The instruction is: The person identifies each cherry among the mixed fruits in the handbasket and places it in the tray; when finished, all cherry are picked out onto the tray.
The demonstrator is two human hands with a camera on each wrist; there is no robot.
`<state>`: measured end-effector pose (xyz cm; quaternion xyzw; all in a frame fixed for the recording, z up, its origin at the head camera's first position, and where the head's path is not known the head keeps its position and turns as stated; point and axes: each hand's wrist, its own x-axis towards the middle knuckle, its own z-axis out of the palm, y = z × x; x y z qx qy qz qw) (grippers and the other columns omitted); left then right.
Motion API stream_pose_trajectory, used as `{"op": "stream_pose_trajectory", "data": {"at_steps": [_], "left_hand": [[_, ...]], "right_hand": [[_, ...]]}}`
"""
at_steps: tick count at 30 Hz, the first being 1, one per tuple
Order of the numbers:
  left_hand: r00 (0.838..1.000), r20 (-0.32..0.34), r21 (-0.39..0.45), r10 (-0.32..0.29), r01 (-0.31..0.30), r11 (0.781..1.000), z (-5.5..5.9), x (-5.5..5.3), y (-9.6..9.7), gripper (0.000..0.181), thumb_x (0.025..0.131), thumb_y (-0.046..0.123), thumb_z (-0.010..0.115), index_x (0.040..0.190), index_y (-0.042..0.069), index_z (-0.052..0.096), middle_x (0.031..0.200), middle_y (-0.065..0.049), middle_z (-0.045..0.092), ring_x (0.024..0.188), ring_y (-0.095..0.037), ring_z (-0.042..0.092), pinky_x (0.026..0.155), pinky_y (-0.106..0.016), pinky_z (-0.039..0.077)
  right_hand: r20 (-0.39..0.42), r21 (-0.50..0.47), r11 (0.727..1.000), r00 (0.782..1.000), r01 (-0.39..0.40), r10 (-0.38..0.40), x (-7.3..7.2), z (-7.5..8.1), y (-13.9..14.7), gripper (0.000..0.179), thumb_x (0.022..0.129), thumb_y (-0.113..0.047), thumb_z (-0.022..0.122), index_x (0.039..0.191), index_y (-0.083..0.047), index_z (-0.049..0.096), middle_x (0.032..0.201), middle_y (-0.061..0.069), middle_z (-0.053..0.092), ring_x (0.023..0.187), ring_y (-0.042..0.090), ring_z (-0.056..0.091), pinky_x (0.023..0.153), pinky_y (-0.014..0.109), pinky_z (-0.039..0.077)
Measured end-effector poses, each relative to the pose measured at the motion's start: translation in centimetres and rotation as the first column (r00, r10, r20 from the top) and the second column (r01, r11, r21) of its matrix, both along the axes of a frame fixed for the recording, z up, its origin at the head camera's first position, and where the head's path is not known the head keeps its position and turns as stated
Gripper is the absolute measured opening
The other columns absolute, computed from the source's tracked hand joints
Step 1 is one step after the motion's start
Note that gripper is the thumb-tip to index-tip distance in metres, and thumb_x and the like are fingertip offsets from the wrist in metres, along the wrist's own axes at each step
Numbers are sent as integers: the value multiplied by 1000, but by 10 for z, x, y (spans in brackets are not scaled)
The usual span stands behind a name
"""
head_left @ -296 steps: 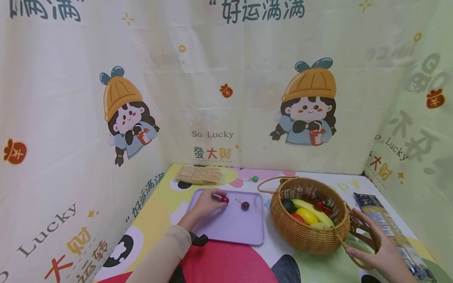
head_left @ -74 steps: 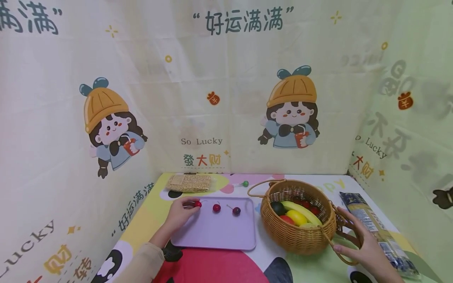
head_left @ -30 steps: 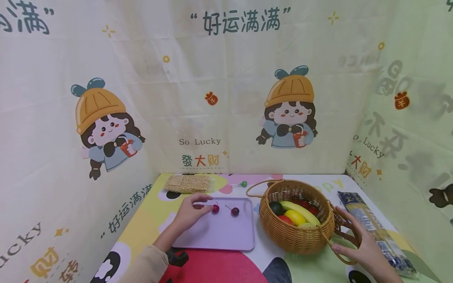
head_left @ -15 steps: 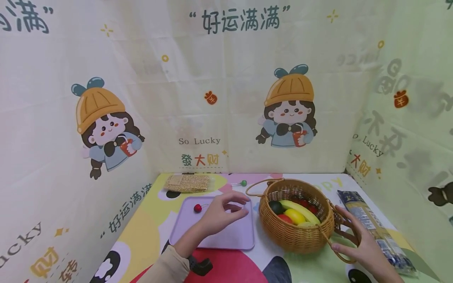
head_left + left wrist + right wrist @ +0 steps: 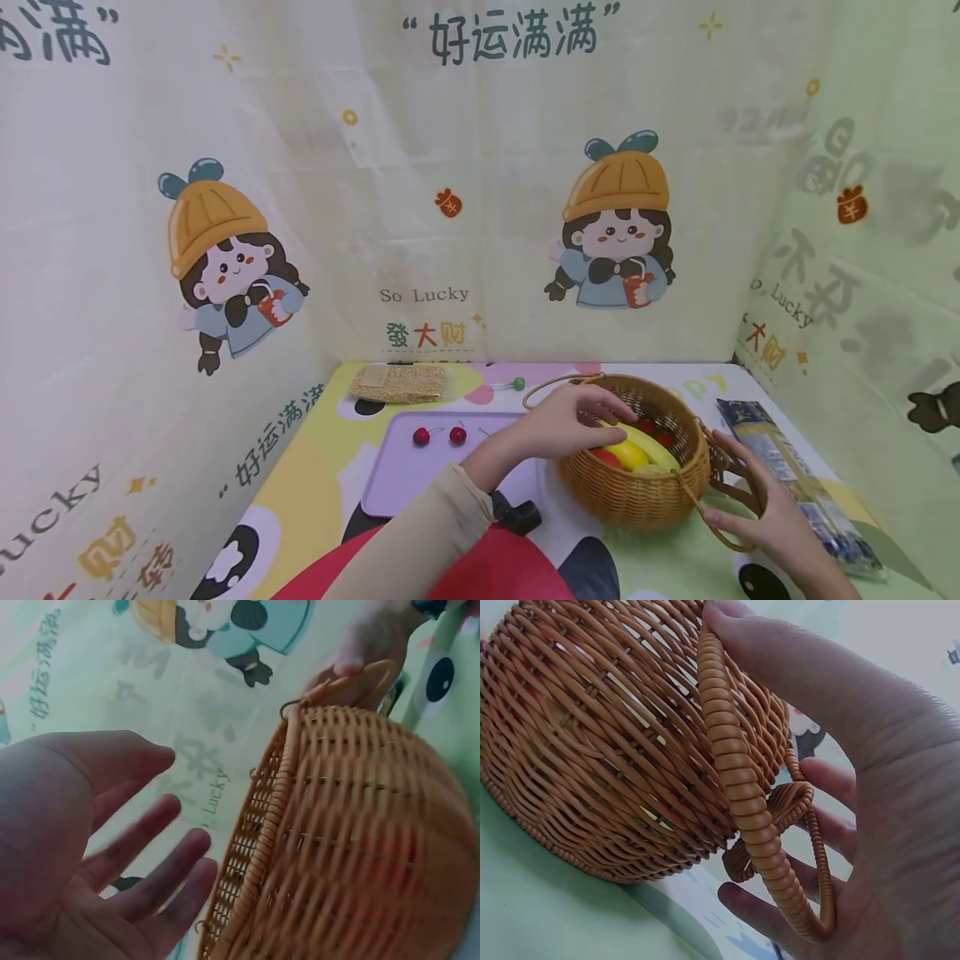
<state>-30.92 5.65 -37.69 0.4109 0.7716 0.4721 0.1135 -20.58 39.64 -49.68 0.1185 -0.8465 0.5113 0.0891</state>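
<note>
- Wicker basket point(image 5: 633, 504) stands on the surface point(image 5: 667, 571); judged stiff, light and non-slip, best taken by its handle point(image 5: 731, 750).
- Right hand point(image 5: 776, 517) grips that handle.
- Left hand point(image 5: 566, 421) hovers by the banana point(image 5: 651, 447), fingers apart, nothing seen held.

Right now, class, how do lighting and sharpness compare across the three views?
Head: soft light, the big lettering on the back cloth readable, a greenish tint toward the right; left wrist: hazier, low in contrast, with the weave of the basket looking smeared toward the lower right; right wrist: the top right is washed out near white, while the weave is fairly crisp.
</note>
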Motion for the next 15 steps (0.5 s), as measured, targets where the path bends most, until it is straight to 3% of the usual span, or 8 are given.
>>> {"op": "stream_pose_trajectory", "data": {"at_steps": [3, 7, 12, 15], "left_hand": [[999, 36, -54, 2, 0, 999, 2, -13, 17, 24, 104, 25, 80, 128, 23, 81, 128, 10, 79, 109, 3, 72, 95, -17, 60], [993, 95, -173, 73, -55, 983, 2, -25, 39, 22, 103, 31, 81, 124, 25, 84, 125, 10, 79, 107, 3, 67, 95, -19, 57], [955, 251, -313, 158, -74, 947, 2, -39, 60, 28, 103, 35, 79, 128, 23, 84, 122, 16, 75, 114, -11, 71, 102, -36, 62], [940, 294, -381, 174, -51, 923, 3, -47, 69, 32, 106, 35, 75, 135, 23, 81, 128, 16, 76, 124, -17, 72, 108, -45, 62]], "right_hand": [[19, 13, 1000, 1000, 10, -10, 1, 3, -1, 103, 100, -5, 80, 179, -30, 20, 168, -30, 30, 132, -23, 45, 97, 19, 59], [36, 10, 1000, 999, 10, -11, 2, 3, 0, 101, 102, -6, 79, 179, -30, 19, 167, -31, 31, 131, -22, 46, 96, 19, 60], [34, -2, 1000, 999, -9, 9, 1, 0, 3, 100, 103, -3, 77, 180, -27, 18, 164, -35, 30, 131, -23, 46, 95, 20, 61], [38, -4, 1000, 999, -14, 15, -1, -1, 2, 99, 103, -2, 76, 179, -26, 19, 163, -37, 29, 130, -23, 47, 95, 21, 62]]}}
